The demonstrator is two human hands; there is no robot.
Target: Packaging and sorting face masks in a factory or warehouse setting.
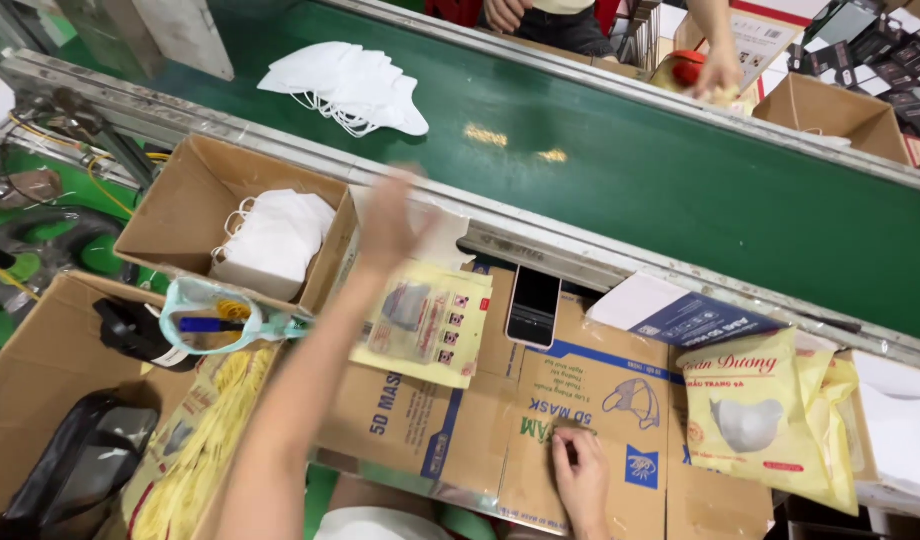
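left hand raised and blurred over the near edge of the green belt, fingers spread, holding nothing; it hangs just above a yellow pouch lying on the flattened carton that serves as tabletop. right hand rests low on the carton, fingers curled down against the cardboard; whether the grip pinches anything, cannot tell. a phone lies just right of the pouch. a stack of filled yellow pouches sits at the right. an open box left of the hand holds white masks. more masks lie piled on the belt. another person's hand works across the belt.
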